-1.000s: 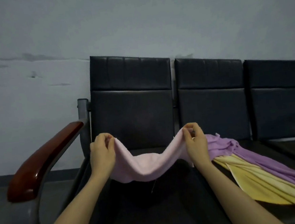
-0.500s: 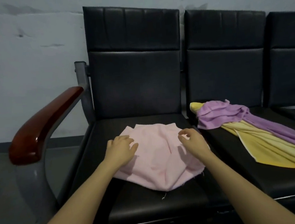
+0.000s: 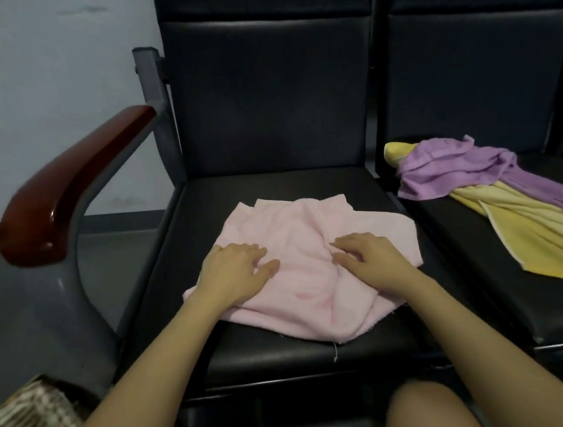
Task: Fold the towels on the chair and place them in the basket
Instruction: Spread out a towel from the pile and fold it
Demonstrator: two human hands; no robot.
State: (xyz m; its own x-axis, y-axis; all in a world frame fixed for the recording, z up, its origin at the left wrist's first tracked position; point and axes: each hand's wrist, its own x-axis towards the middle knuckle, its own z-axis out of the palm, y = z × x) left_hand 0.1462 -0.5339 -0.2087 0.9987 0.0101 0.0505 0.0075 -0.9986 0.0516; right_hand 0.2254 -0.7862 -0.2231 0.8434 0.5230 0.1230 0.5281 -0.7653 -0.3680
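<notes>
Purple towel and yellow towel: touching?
Touching. Head view shows the purple towel draped directly over the yellow towel on the right seat, no gap.

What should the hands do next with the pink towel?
Probably smooth it flat. The pink towel lies rumpled on the seat, with the left hand and right hand resting on top, fingers relaxed. Creases run between them, so pressing outward should even it before another fold.

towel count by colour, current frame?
Crumpled pink terry towel on the left seat: 1
Bunched purple terry towel on the next seat: 1
Spread yellow terry towel under the purple one: 1
Total: 3
</notes>
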